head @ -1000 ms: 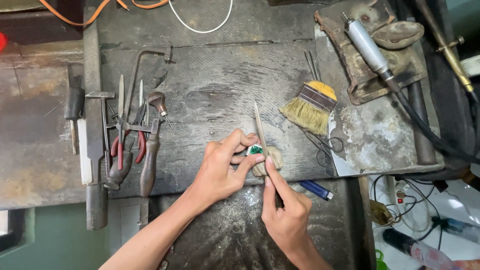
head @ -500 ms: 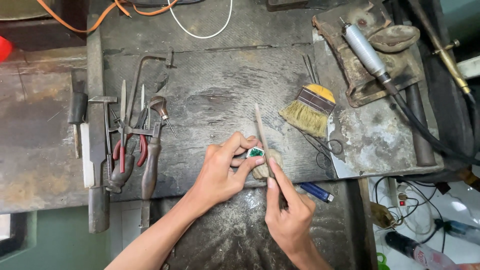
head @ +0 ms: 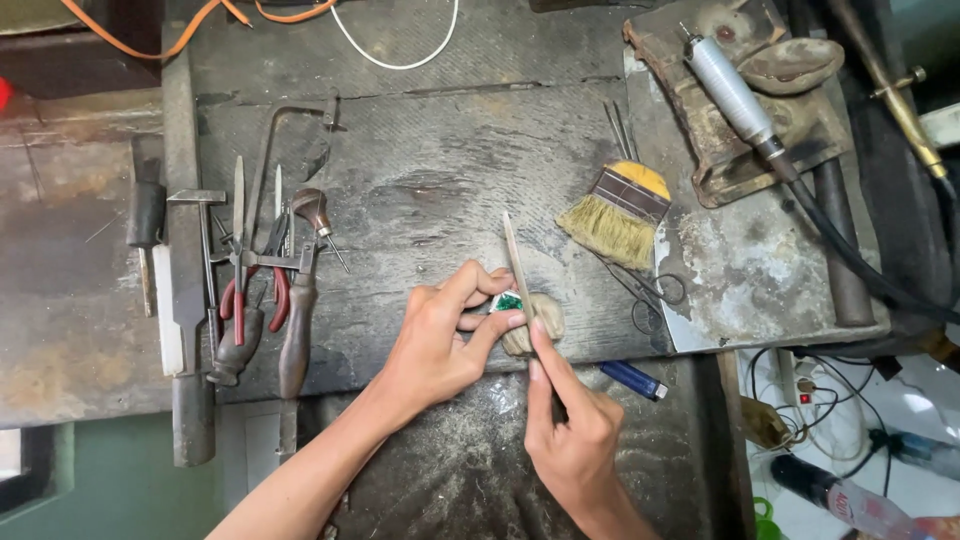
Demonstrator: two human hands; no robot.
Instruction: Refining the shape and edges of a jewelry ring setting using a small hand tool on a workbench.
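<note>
One green stone [head: 508,301] between left fingers [head: 497,324]

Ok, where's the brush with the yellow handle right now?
In the head view the brush lies on the dark workbench, up and right of both hands, just above the small scissors and left of the grey rotary tool.

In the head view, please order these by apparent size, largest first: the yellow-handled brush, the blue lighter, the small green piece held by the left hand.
1. Brush, clearly largest.
2. Blue lighter.
3. Green piece at the left hand, smallest, though fingers partly hide it.
</note>
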